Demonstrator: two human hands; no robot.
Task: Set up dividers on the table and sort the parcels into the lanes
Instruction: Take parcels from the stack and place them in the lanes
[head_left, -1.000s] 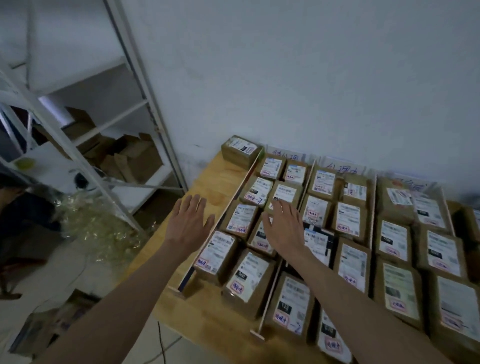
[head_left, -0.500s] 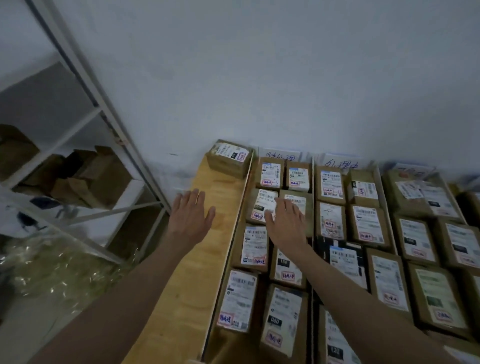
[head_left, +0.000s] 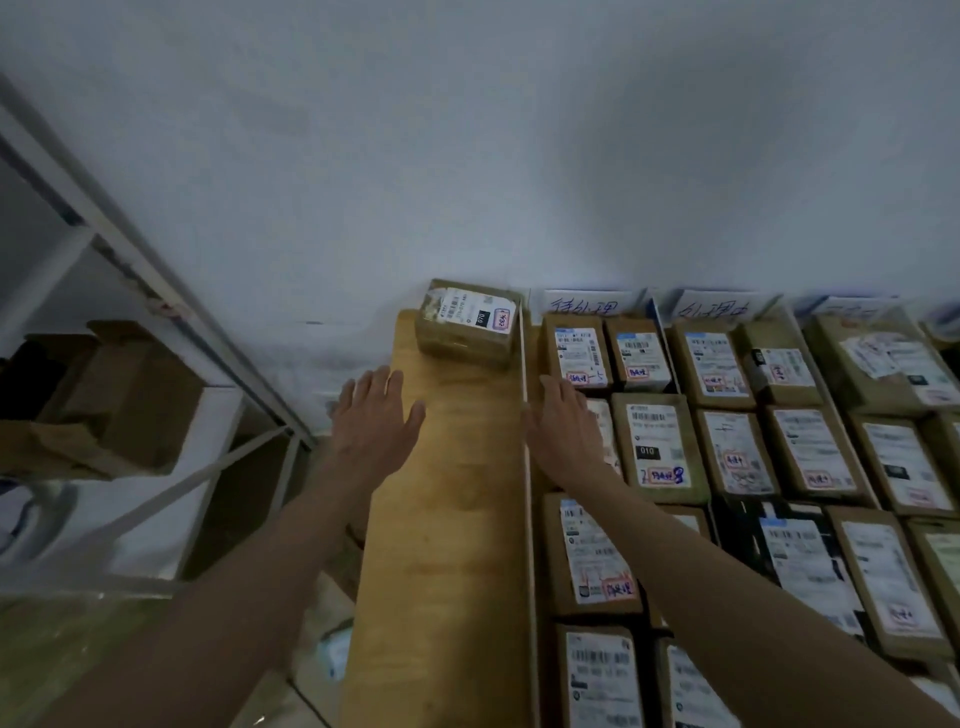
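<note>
Our left hand (head_left: 374, 415) hovers flat, fingers spread, over the worktop (head_left: 447, 519); our right hand (head_left: 566, 431), grip spread, lies on a parcel (head_left: 605, 431) beside the divider (head_left: 525, 467).

My wooden table (head_left: 441, 545) stands against the wall. A white divider (head_left: 525, 467) runs along it. Left of the divider lies one lone parcel (head_left: 470, 322) at the far end; right of it, labelled parcels (head_left: 660, 447) lie in rows.
</note>
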